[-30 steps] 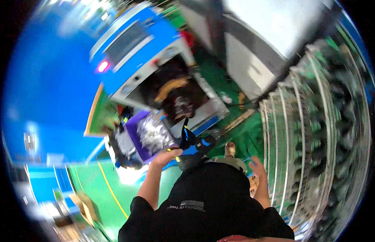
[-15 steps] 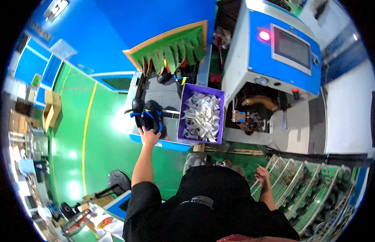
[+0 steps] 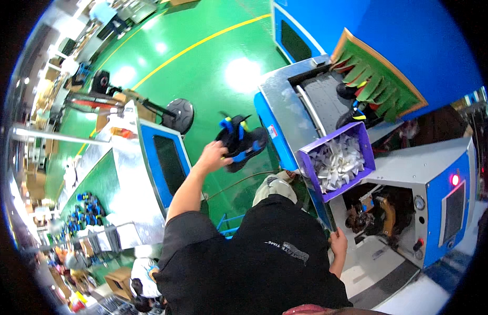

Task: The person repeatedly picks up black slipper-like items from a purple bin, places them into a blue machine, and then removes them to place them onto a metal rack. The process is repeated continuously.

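My left hand (image 3: 214, 156) is closed on a pair of black shoes (image 3: 243, 142) with blue and yellow trim, held up over the green floor. They hang clear of the conveyor machine's near edge. My right hand (image 3: 337, 244) is low at my right side, beside the edge of a grey and blue machine, its fingers loosely curled and nothing visible in them. A purple box (image 3: 303, 164) full of white pointed pieces (image 3: 338, 163) stands on the conveyor machine's front end. More black shoes (image 3: 350, 116) lie on the conveyor bed by the green strip curtain.
The conveyor bed (image 3: 324, 94) leads under a green fringed curtain (image 3: 378, 81). A machine (image 3: 435, 194) with a screen and a lit red lamp stands to the right. At left are a blue-sided metal table (image 3: 144, 157) and a round black stool seat (image 3: 179, 116). People are farther off.
My left hand has lifted the shoes off the conveyor's front end and carried them left. The view has swung left. My right hand now shows beside the grey machine instead of the wire rack.
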A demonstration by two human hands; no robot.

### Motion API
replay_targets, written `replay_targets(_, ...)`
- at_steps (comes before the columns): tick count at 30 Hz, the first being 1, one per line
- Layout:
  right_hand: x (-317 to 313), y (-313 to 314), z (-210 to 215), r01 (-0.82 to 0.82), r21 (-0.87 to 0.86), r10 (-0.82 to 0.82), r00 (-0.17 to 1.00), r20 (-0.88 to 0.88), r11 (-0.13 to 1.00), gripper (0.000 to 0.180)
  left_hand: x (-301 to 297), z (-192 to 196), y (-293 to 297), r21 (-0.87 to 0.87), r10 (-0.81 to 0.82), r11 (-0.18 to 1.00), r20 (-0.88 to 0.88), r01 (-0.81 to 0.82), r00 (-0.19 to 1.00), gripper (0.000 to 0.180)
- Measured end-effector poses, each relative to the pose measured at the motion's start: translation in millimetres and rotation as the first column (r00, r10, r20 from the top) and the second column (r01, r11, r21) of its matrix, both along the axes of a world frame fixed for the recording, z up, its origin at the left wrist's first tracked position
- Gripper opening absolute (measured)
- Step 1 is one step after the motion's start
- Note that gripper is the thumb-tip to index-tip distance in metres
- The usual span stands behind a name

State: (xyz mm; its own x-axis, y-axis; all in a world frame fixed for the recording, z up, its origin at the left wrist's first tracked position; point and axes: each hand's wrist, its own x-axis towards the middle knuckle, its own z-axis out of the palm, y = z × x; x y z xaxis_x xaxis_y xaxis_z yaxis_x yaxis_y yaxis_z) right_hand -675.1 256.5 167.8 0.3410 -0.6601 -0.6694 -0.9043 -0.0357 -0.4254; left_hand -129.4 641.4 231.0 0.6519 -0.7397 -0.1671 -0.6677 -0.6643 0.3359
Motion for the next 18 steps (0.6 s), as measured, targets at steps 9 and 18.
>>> replay_targets(9, 101.4, -25.3, 112.1, -0.526, -0.180, 0.553, 0.816, 0.168, 0.831, 0.053, -91.7, 67.4, 366.6, -0.020, 0.672, 0.652, 0.478, -0.758, 0.566, 0.030)
replay_targets(18, 153.8, -70.9, 217.2, 0.045, -0.814, 0.555, 0.710, 0.434, 0.579, 0.024, -5.8, -57.7, 131.6, -0.161, 0.714, 0.697, 0.247, -0.699, 0.655, 0.026)
